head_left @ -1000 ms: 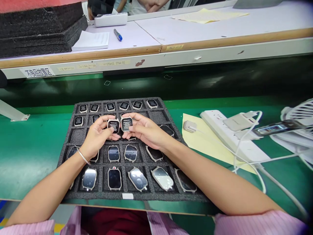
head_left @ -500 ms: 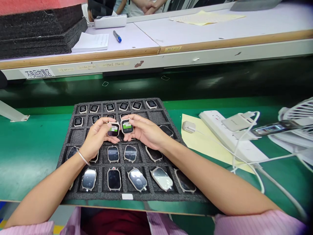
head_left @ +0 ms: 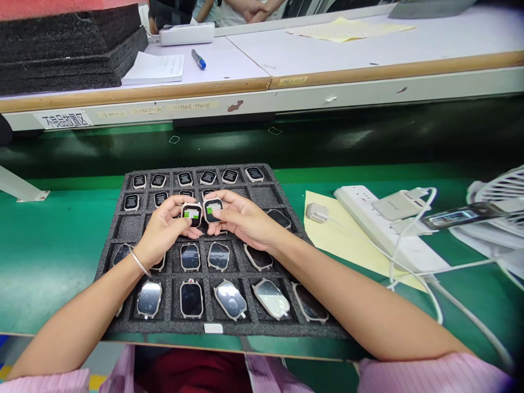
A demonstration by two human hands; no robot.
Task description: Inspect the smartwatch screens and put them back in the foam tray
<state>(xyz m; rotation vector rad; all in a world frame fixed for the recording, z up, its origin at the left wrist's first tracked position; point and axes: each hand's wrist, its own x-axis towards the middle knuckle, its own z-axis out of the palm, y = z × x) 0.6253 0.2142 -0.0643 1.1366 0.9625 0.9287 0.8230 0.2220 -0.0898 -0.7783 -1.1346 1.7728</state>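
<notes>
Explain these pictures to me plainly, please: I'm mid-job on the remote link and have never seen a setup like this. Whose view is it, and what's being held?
There is no machine here: a person works with a bare left hand and right hand. Every picture comes from one camera worn on that person's head, looking forward and down.

On the green table lies a dark foam tray divided into compartments, many holding strapless watches. To its right are a yellow sheet and a white power strip.

Each hand holds one watch above the tray. The left-hand watch and right-hand watch are close side by side, their screens lit with white and green. Any wording on them is too small to read.
</notes>
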